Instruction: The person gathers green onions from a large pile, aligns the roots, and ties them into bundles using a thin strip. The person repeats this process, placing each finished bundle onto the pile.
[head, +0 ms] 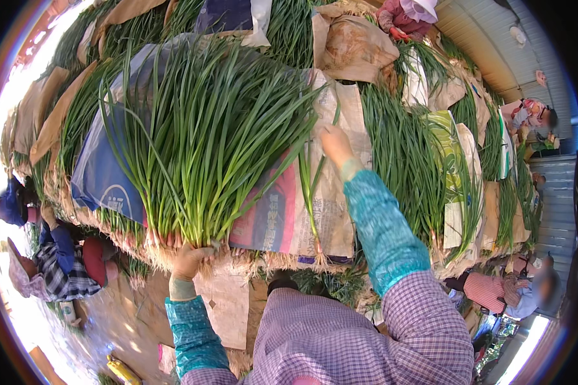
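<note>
My left hand [192,262] is closed around the root end of a large bunch of green garlic stalks [207,159], whose long leaves fan out away from me. Part of the bunch rests on a blue printed woven sack [108,159]. To its right, a separate green garlic stalk [312,207] with pale roots lies on a beige printed sack [334,211]. My right hand [336,144], slightly blurred, has its fingers curled at that stalk's upper leaves; a leaf shows above and below the fist.
Further green garlic [400,159] is heaped to the right, with a green patterned sack [445,149] beyond. A brown sack [354,45] lies on the far side. People work along the heap: one in plaid [67,269] at left, one in pink [404,19] opposite, others at right.
</note>
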`<state>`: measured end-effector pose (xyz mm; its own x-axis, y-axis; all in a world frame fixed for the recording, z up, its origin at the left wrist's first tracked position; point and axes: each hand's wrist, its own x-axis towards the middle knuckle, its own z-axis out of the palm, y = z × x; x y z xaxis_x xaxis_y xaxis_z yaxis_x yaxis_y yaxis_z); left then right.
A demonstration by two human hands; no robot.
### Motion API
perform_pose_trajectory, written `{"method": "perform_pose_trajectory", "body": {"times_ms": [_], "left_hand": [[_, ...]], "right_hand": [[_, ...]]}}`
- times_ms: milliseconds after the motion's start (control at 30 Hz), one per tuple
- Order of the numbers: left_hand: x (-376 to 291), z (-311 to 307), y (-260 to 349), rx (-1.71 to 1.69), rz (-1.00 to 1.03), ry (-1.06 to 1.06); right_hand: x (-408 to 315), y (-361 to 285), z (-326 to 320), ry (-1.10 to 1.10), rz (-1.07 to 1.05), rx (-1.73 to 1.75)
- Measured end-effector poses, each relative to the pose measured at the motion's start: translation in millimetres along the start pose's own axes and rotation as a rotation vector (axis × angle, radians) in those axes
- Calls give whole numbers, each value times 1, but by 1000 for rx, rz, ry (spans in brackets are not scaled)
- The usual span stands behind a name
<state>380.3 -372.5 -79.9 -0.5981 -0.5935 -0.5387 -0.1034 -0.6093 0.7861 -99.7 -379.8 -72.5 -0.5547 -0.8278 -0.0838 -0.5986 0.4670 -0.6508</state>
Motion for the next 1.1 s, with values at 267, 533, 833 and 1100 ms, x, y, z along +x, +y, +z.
{"method": "perform_pose_trajectory", "body": {"times_ms": [267, 533, 833, 1100], "left_hand": [[-27, 16, 5, 429, 374, 472], [94, 85, 45, 1429, 413, 930], [76, 124, 57, 1495, 684, 873], [115, 180, -13, 1695, 550, 509]], "right_hand": [[-224, 35, -97, -138, 535, 594], [-315, 34, -154, -174, 518, 486], [-390, 76, -149, -186, 424, 285], [-410, 72, -151, -252, 461, 272]]}}
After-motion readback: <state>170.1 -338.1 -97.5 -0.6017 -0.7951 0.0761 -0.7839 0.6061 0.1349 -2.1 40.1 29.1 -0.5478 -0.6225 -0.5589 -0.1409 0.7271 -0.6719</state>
